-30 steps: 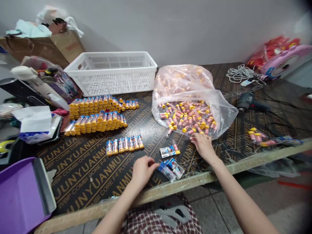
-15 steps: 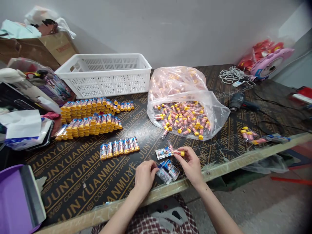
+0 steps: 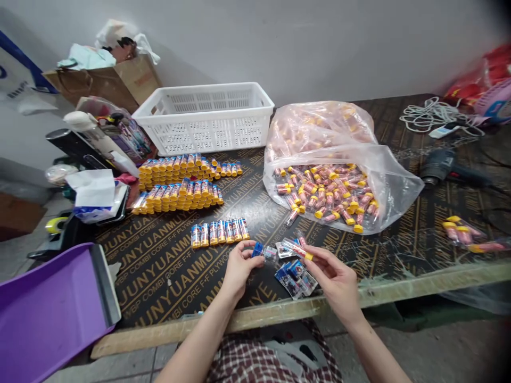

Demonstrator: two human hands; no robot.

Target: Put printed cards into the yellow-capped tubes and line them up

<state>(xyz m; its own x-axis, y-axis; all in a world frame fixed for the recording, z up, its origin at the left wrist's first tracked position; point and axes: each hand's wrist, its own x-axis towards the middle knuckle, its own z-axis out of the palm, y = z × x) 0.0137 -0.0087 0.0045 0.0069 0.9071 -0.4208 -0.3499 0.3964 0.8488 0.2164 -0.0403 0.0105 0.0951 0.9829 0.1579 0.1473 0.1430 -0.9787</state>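
Your left hand (image 3: 240, 267) is pinching a blue-and-clear sleeve (image 3: 263, 251) between thumb and fingers, and the sleeve is pointing toward your right hand (image 3: 336, 277). Your right fingers are closing on the yellow-capped end of a clear tube (image 3: 296, 248), which is tilting toward the sleeve. Just below, a few more sleeves (image 3: 296, 277) are lying in a loose pile near the table (image 3: 159, 284) edge. Beyond your left hand, a short row of labelled tubes (image 3: 220, 232) is standing on the table, and behind it stacked tubes (image 3: 179, 194) are sitting in front of a white basket (image 3: 205, 125). Beyond your right hand, an open plastic bag (image 3: 319, 127) is spilling pink-filled, yellow-capped tubes (image 3: 329, 194). A heat gun (image 3: 439, 166) is lying to the right of the bag, and a purple dustpan (image 3: 51, 308) is resting at the far left.
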